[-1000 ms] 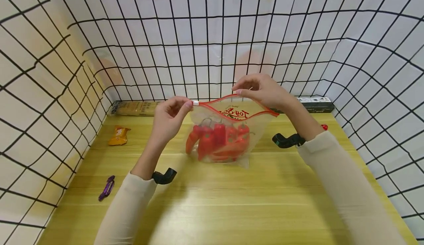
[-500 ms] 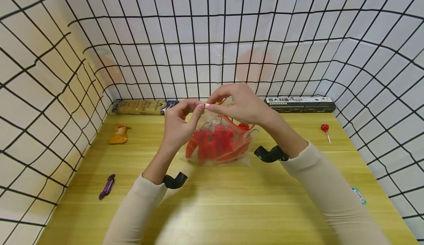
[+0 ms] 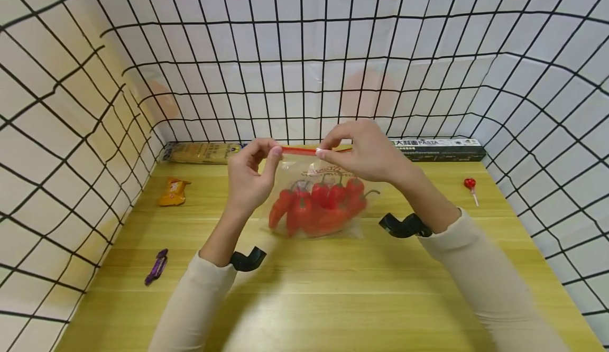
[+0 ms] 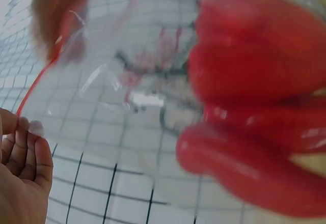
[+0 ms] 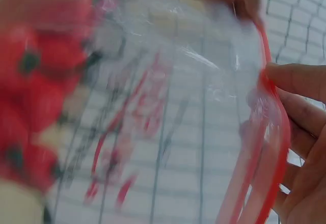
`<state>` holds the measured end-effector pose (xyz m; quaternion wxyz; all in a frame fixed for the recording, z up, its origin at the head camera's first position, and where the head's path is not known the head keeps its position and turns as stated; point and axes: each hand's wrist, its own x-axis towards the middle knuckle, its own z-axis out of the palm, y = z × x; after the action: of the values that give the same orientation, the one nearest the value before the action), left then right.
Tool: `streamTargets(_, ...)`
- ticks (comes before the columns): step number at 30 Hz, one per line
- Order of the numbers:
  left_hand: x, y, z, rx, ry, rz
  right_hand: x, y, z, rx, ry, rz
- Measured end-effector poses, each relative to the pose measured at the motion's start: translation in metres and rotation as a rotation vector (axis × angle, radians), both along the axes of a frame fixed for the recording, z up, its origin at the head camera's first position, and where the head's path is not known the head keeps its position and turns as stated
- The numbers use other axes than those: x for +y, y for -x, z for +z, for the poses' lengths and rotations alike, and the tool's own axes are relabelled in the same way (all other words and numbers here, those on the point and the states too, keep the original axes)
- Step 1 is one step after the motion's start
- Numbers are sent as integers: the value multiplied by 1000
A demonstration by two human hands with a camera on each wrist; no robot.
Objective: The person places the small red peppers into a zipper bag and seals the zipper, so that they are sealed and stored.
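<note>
A clear zip bag (image 3: 291, 170) with a red zip strip (image 3: 298, 151) stands upright on the table, several red peppers (image 3: 309, 214) inside it. My left hand (image 3: 248, 177) pinches the bag's top left corner between thumb and fingers. Partway along the strip, the thumb and finger of my right hand (image 3: 368, 154) pinch the white slider (image 3: 319, 153). Between the two hands the strip runs straight and closed. Beyond the slider, two red edges (image 5: 272, 183) stand apart in the right wrist view. Those edges are mostly hidden by my right hand in the head view.
A noodle packet (image 3: 200, 153) and a black-and-white pasta box (image 3: 442, 150) lie along the back by the wire mesh (image 3: 304, 66). An orange-wrapped snack (image 3: 173, 192) and a purple-wrapped candy (image 3: 156, 267) lie on the left. A red lollipop (image 3: 470, 184) lies on the right.
My right hand first came left from the bag's gaping rim to the slider at the left end. Since then it has drawn the slider rightward, closing the strip behind it. My left hand keeps the corner.
</note>
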<state>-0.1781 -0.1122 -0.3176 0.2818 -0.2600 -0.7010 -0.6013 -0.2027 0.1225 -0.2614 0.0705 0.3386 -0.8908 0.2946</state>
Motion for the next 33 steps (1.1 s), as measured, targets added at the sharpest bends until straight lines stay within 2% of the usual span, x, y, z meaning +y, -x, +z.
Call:
streamTargets(9,-30,8,-2,-40,-91,85,89,-9,-9,10,-65,-180)
streamTargets(15,-38,6,-4,-96,-97,90,114,-18,-10,67,-79,-200)
streamTargets(18,-34,3,-1,-78,-76,75,111,-20,-9,73,-86,-180)
streamTargets(21,-28,3,-1,-10,-52,50,95,-19,-10,44,-82,-151)
streamTargets(26,-15,6,-4,70,-53,-11,46,-14,-13,19,-79,-7)
streamTargets(30,-8,0,-1,80,-47,-33,16,-13,-18,76,-113,107)
streamTargets(33,-11,7,-12,72,-62,-41,9,-12,-23,177,-113,93)
